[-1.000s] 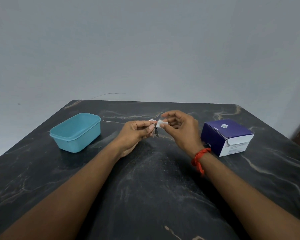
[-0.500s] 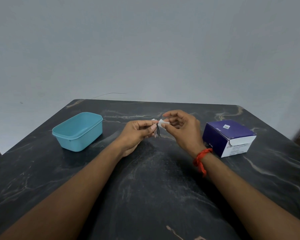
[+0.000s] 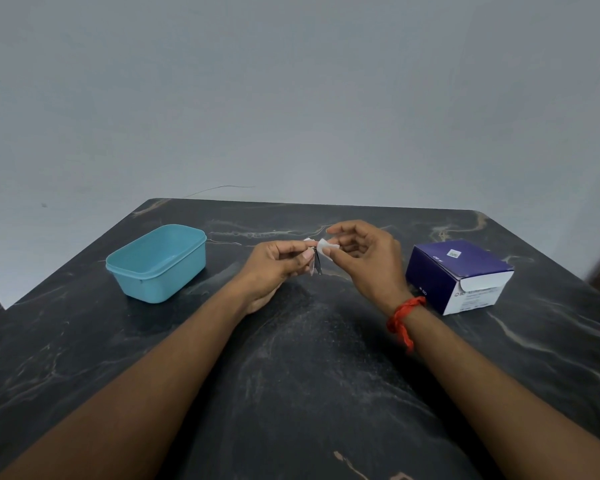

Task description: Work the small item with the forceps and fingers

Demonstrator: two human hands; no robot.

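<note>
Both hands meet above the middle of the dark marble table [image 3: 309, 358]. My left hand [image 3: 274, 268] pinches the torn top of a small foil packet [image 3: 315, 265], which hangs down from its fingertips. My right hand [image 3: 364, 261] pinches a small white folded pad [image 3: 324, 250] between thumb and forefinger, right beside the packet's top. Whether the pad is still partly inside the packet I cannot tell. A red thread [image 3: 404, 315] is tied round the right wrist.
A teal plastic tub [image 3: 156, 263] without a lid stands at the left. A dark blue and white carton [image 3: 459, 275] stands at the right. A grey wall rises behind the table's far edge.
The hands stay together with almost no movement. The right hand's fingers shift slightly on the white pad beside the packet.
</note>
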